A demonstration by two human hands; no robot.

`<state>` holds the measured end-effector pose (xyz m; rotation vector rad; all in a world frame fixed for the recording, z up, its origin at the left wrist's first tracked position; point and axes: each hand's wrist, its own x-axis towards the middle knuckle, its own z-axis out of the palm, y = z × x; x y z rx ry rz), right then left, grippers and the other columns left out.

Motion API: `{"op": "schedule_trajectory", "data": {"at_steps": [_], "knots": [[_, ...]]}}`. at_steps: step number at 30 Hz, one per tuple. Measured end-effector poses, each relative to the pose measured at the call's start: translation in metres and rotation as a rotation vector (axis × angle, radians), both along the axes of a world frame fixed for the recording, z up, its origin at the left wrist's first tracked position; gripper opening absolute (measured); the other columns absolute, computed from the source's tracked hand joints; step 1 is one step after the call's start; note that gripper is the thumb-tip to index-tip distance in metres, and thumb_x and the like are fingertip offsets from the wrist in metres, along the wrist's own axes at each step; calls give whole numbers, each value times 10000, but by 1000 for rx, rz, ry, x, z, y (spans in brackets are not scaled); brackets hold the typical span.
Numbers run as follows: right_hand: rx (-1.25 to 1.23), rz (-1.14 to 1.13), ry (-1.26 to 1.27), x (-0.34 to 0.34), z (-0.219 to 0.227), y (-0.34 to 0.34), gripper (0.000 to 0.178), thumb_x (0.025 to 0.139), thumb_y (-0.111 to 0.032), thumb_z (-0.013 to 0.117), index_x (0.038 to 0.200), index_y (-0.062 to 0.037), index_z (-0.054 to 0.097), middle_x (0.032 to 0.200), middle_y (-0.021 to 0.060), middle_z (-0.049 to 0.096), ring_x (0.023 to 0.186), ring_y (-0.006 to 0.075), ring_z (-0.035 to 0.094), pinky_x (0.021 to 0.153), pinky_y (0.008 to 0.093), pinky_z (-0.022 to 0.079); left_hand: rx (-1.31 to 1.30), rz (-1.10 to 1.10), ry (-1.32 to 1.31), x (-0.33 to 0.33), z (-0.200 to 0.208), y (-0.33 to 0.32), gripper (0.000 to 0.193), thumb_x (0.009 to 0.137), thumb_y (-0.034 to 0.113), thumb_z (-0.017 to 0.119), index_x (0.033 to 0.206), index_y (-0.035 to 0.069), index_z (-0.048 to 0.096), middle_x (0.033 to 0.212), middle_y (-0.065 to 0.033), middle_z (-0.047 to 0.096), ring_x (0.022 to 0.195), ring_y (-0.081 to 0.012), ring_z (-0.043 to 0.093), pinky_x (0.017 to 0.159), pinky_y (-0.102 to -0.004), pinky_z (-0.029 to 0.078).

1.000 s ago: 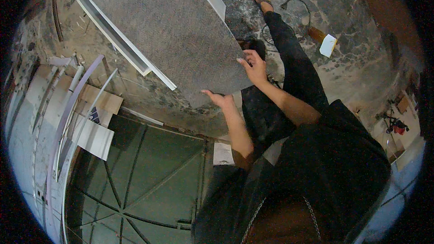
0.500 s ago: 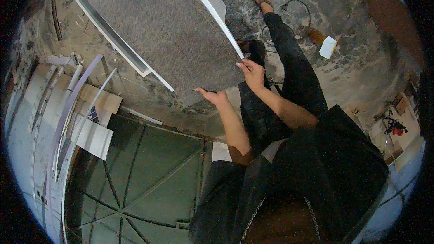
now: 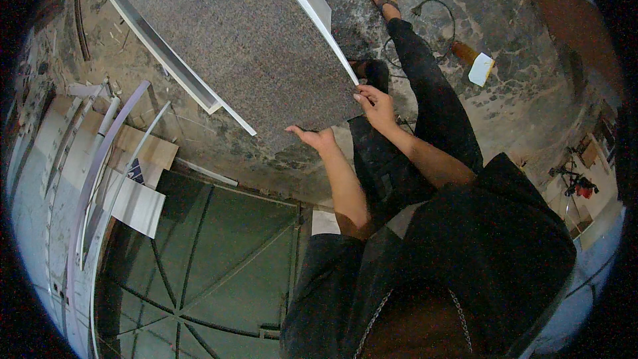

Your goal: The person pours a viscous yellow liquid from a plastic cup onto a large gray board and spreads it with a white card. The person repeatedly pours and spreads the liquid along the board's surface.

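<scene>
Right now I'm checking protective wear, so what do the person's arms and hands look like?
The left hand and right hand are ungloved, with slim fingers. Both forearms are uncovered, and no watch or bracelet shows. The left sleeve is loose, black and ends near the elbow; the right sleeve is also black. Any rings are too small to tell.

The head camera, left unit of a head-worn side-by-side pair, faced downward from above. Its fisheye view covered the dark shirt (image 3: pixel 472 233) at close range, the left hand (image 3: pixel 318 138) and right hand (image 3: pixel 377 108) farther out, and the floor (image 3: pixel 512 116) beyond.
</scene>
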<state>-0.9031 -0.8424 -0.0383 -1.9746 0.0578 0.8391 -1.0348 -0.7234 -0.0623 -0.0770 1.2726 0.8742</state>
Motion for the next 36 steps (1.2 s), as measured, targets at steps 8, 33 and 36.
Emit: {"op": "schedule_trajectory", "data": {"at_steps": [8,33,36], "knots": [[-25,-26,63,1,3,0,280,859,-155,750,1115,-45,723,866,126,749,738,196,718,675,318,547,-49,-52,131,19,33,-11,761,951,608,530,1491,93,381,1509,-132,420,1365,-363,402,1150,-549,324],[-85,85,3,17,14,7,199,878,-178,729,1015,-39,692,870,145,733,789,259,720,691,362,532,-65,-77,77,33,11,-37,683,963,481,604,1444,32,422,1469,-124,473,1331,-317,441,1142,-500,340],[-64,61,20,16,10,7,211,873,-192,738,1027,-55,693,866,139,734,782,255,719,672,365,529,-39,-50,27,35,7,-36,638,983,513,551,1408,43,474,1425,-110,523,1288,-311,477,1140,-485,342]]}}
